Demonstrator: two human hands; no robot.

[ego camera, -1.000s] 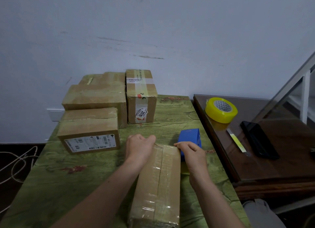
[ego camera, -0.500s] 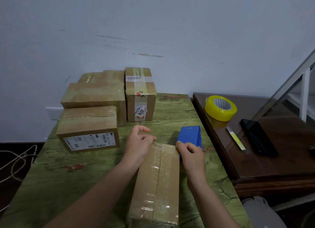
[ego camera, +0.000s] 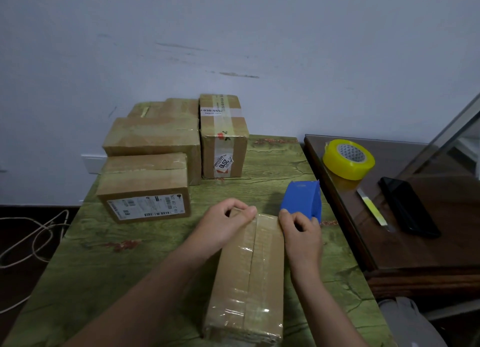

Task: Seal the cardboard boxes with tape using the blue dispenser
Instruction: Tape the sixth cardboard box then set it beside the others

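Note:
A long cardboard box [ego camera: 249,276] with clear tape along its top seam lies in front of me on the green table [ego camera: 104,263]. My left hand [ego camera: 228,223] sits at the box's far left corner, its fingers curled over the far top edge and its thumb meeting the fingertips. At the far right corner, my right hand [ego camera: 301,232] grips the lower part of the blue dispenser [ego camera: 302,198], which stands just behind the box's far end. The dispenser's tape roll is hidden.
Several taped cardboard boxes [ego camera: 145,188] are stacked at the table's back left, a taller one [ego camera: 223,144] beside them. To the right, a dark wooden table [ego camera: 415,242] holds a yellow tape roll [ego camera: 348,159], a knife [ego camera: 371,206] and a black phone [ego camera: 407,206]. Cords [ego camera: 31,240] lie on the floor at left.
My left hand's fingers have lifted from lying over the box end and now arch with thumb against fingertips. My right hand with the dispenser stays at the far right corner.

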